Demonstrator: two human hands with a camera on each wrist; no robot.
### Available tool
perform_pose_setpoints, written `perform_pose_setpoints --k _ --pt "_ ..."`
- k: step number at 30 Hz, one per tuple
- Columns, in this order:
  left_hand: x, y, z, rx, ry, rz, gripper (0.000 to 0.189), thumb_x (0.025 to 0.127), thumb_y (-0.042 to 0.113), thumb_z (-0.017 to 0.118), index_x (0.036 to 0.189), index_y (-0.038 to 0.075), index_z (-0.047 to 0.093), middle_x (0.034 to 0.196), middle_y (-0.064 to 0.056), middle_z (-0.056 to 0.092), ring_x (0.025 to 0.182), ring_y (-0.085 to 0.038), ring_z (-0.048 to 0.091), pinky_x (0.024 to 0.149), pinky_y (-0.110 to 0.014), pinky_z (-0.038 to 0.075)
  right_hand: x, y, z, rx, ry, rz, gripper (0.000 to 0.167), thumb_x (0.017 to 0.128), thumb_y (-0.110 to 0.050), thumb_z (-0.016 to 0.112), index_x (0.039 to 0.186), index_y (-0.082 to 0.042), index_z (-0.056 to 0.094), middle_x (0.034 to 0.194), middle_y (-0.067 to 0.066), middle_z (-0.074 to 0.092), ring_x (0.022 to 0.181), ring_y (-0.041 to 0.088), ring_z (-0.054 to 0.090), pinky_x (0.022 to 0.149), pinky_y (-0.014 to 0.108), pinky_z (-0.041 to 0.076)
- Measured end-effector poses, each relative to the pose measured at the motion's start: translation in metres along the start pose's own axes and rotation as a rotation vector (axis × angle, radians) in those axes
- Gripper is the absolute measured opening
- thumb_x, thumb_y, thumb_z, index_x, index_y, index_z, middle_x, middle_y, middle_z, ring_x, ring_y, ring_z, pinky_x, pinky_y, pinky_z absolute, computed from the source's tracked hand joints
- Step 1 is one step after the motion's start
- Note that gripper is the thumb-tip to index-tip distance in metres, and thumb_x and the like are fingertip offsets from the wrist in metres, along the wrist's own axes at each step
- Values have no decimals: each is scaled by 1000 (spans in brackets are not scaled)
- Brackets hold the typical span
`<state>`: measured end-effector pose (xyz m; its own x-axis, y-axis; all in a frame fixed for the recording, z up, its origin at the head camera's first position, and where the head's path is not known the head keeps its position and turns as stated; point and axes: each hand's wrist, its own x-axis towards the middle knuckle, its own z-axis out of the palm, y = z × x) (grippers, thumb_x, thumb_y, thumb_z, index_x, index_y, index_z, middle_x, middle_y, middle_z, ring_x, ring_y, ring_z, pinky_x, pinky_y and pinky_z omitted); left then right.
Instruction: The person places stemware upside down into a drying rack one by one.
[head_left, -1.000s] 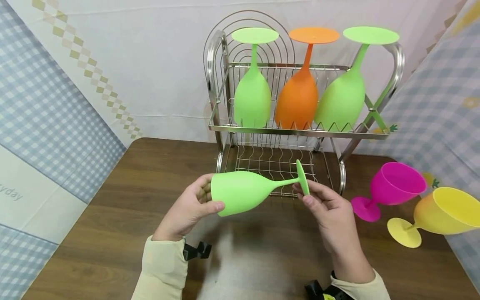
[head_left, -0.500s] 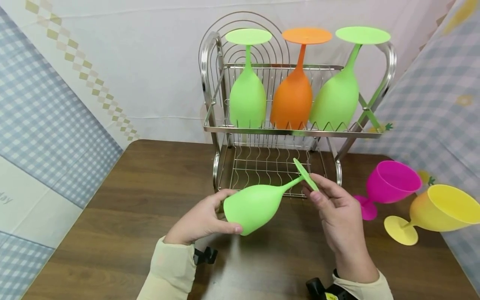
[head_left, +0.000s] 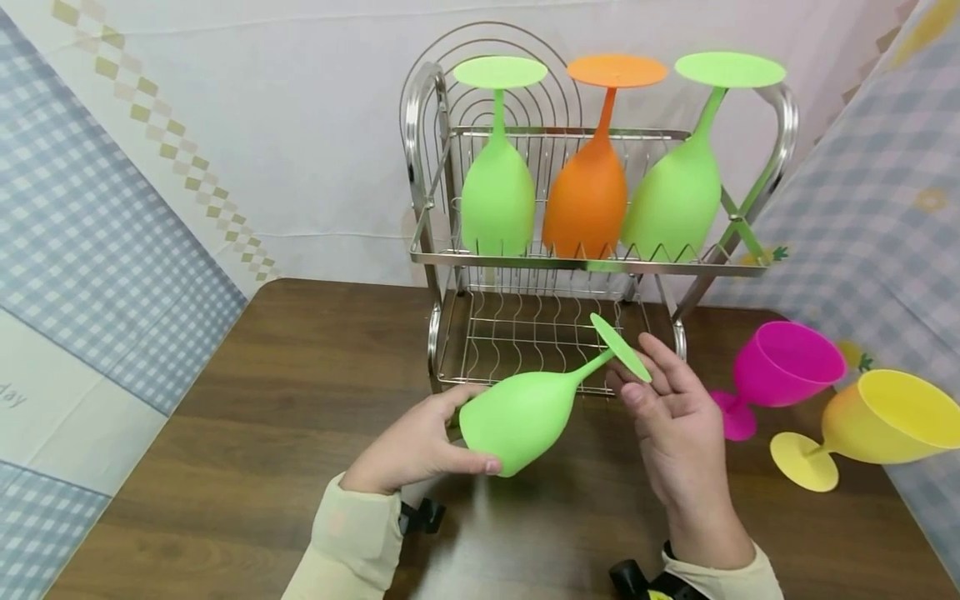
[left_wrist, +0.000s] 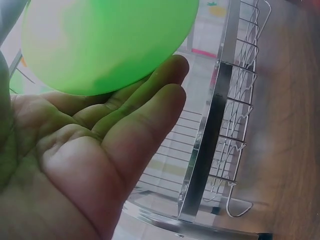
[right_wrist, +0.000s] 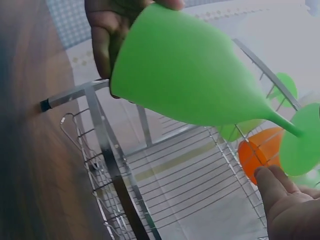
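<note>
A light green plastic goblet (head_left: 517,425) is held tilted above the table, its mouth toward the lower left and its foot up to the right. My left hand (head_left: 423,446) grips the bowl near the rim, thumb in front and fingers behind. In the left wrist view the green goblet (left_wrist: 110,45) lies across the fingers. By the goblet's foot is my right hand (head_left: 678,433), palm up, its fingers extended behind the disc and the thumb apart from it. The right wrist view has the right hand's fingertips (right_wrist: 265,175) just below the green foot.
A two-tier metal dish rack (head_left: 510,260) stands behind the hands. Upside down on its top tier are a green goblet (head_left: 498,200), an orange goblet (head_left: 587,200) and another green goblet (head_left: 675,200). A magenta goblet (head_left: 757,379) and a yellow goblet (head_left: 855,425) stand upright at right.
The held goblet has tilted, mouth end lower and foot higher, and shifted right with the left hand. The right hand has loosened its pinch on the foot.
</note>
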<state>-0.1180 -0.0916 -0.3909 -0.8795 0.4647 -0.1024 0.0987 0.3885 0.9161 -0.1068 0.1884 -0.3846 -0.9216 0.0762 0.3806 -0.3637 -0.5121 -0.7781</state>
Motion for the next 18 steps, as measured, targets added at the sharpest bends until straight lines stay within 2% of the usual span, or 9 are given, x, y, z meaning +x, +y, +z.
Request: perform_pose_setpoints --k 6,12,18 --pt "-1 4 -1 -2 6 3 80 68 37 92 139 25 55 125 11 64 116 -12 58 104 -43 44 -3 10 4 4 -71 41 52 96 16 52 146 4 43 131 19 63 122 26 62 103 33 48" --pt "-2 5 -1 -25 5 2 79 70 35 91 139 25 55 124 9 64 114 -14 58 101 -42 47 -9 24 17 -95 -92 185 50 97 11 53 144 0 42 132 16 63 120 22 62 101 29 50" --pt "-2 6 -1 -30 11 5 77 70 35 91 137 24 55 119 7 65 108 -16 61 96 -41 50 -17 32 27 -253 -119 208 52 91 15 58 140 15 40 128 9 63 119 17 62 101 29 50"
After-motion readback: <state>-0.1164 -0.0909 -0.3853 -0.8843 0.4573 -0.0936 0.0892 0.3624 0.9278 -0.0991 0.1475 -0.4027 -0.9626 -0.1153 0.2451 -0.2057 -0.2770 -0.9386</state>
